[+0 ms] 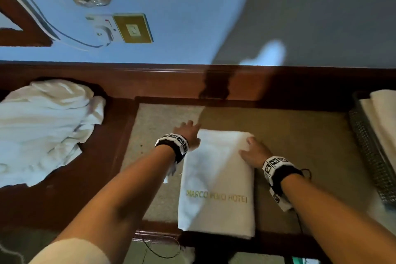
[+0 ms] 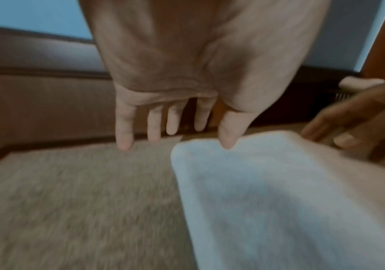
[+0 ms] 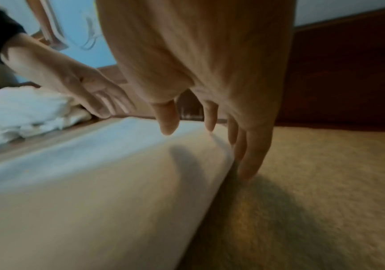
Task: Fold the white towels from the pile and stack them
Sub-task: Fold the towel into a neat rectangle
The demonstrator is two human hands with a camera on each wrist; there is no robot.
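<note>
A folded white towel (image 1: 216,180) with gold lettering lies on the beige table mat (image 1: 300,146). My left hand (image 1: 188,133) hovers at the towel's far left corner with straight spread fingers (image 2: 124,127), its thumb at the towel (image 2: 267,191) edge. My right hand (image 1: 255,150) rests at the towel's far right corner with straight fingers; its thumb (image 3: 167,118) is over the towel (image 3: 94,182) and its fingers (image 3: 249,155) run down the towel's right side to the mat. A rumpled pile of white towels (image 1: 42,130) sits at the left.
A dark mesh basket (image 1: 370,152) at the right edge holds folded white towels (image 1: 383,109). A dark wooden ledge (image 1: 150,79) runs along the blue wall behind the mat. A socket plate (image 1: 132,29) and cable are on the wall.
</note>
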